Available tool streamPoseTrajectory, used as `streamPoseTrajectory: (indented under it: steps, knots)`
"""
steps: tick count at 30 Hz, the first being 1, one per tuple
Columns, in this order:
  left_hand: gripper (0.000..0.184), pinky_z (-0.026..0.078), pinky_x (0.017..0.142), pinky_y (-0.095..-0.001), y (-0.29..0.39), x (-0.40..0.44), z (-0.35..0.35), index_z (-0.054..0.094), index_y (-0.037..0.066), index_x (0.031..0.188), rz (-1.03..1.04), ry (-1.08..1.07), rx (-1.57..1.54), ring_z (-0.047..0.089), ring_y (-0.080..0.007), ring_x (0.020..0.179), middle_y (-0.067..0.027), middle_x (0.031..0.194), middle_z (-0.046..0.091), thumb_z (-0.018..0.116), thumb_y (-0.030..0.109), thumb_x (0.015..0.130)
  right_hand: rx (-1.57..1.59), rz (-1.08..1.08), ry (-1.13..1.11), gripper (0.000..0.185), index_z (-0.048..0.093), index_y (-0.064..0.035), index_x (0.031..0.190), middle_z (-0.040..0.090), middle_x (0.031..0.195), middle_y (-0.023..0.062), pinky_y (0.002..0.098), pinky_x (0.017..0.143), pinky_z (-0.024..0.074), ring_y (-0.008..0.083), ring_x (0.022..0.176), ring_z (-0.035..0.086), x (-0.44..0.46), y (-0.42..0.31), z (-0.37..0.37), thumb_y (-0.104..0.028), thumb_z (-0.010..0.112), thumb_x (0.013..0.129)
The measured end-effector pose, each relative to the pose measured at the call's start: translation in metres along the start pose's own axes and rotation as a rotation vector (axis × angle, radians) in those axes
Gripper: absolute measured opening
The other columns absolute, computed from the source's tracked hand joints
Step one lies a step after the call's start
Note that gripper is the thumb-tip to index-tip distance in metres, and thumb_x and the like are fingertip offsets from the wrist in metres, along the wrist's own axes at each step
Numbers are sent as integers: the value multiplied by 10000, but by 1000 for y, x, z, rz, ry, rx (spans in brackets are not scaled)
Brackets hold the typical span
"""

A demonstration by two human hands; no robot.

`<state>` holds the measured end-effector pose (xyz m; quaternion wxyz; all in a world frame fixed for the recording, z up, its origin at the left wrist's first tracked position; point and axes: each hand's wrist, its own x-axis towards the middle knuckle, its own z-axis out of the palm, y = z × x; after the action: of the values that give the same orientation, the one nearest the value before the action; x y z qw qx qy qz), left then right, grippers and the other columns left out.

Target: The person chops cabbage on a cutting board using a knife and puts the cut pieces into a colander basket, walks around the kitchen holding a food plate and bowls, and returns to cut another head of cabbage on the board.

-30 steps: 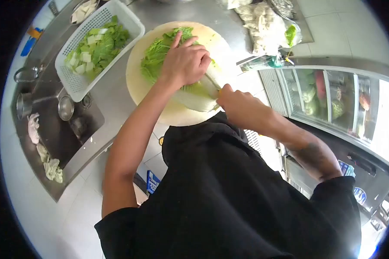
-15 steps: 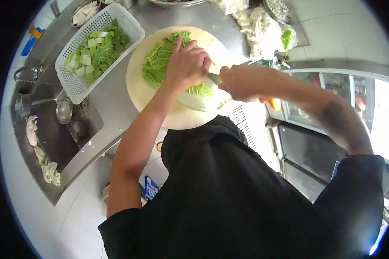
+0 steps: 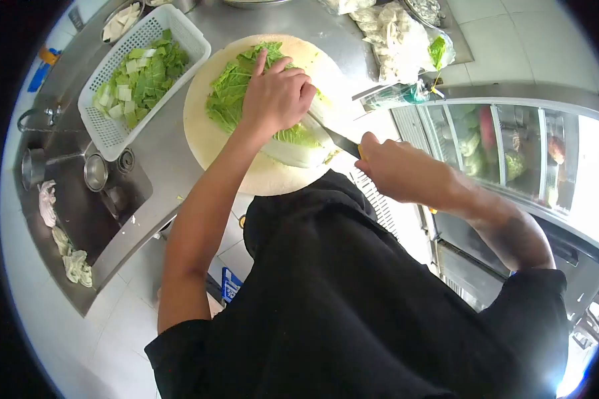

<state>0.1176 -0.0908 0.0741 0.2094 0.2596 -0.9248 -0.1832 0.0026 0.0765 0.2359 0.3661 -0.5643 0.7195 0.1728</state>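
Observation:
A leafy napa cabbage (image 3: 229, 98) lies on a round, pale cutting board (image 3: 199, 143), green leaf ends away from me and white stalk towards me. My left hand (image 3: 276, 96) holds it down from above, index finger stretched out and the other fingers bent over it; the fingertips are partly hidden against the leaves. In my right hand (image 3: 402, 167), closed around a yellowish handle, is a kitchen knife (image 3: 340, 141). Its blade points left, with the tip end at the cabbage just right of my left hand.
A white perforated basket (image 3: 203, 50) of cut leaves stands left of the board. Beyond it is a metal sink (image 3: 136, 186) with pots. Plastic bags (image 3: 402, 43) sit at the back right. A glass-fronted fridge (image 3: 506, 146) with vegetables is on the right.
My right hand has pulled back towards me and to the right, bringing the knife blade into clear sight. My left hand stays on the cabbage. The view has shifted slightly.

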Motion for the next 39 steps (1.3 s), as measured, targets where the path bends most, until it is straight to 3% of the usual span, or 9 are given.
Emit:
streamPoseTrajectory:
  steps: [10,13,16,21,22,30,39]
  knots:
    - [293,226,1155,-513,2,-5,2,745,138,937,26,74,23,582,-237,1174,-8,1019,721,489,278,904,189,51,-11,305,378,29,988,625,720,290,583,641,483,495,753,639,10,5,39,-255,488,1005]
    - [273,221,1153,-542,3,-3,-3,720,151,1029,12,-58,64,545,-259,1227,-5,1137,694,495,252,912,199,22,23,292,385,52,967,622,702,283,508,581,537,459,711,660,21,11,54,-219,486,1006]
    - [282,232,1153,-515,3,-4,6,745,140,946,27,44,52,583,-243,1169,-8,1055,717,497,267,900,244,115,-4,371,365,30,989,629,720,286,575,624,497,492,740,641,22,12,64,-320,489,1005]
    - [273,228,1149,-532,3,-7,6,739,146,974,41,23,43,577,-246,1178,-6,1079,711,501,259,902,298,-50,122,364,368,25,994,631,706,279,530,584,519,465,696,654,53,27,104,-324,468,1014]
    - [273,226,1147,-542,1,-3,3,737,148,990,33,12,55,571,-247,1188,-3,1089,708,502,256,903,271,-28,230,363,370,24,995,624,675,264,519,549,519,450,651,652,61,26,126,-326,466,1014]
    - [276,210,1136,-580,-1,0,0,724,146,1026,93,-6,73,543,-256,1220,9,1126,695,495,254,916,306,-62,294,359,398,13,1017,626,697,219,509,514,514,420,606,644,49,33,130,-339,470,1013]
    - [280,211,1129,-580,-2,3,-1,712,149,1051,92,-18,90,546,-261,1220,1,1147,690,484,261,931,236,53,234,429,433,89,1068,639,725,219,478,555,540,403,660,665,57,29,141,-337,451,1017]
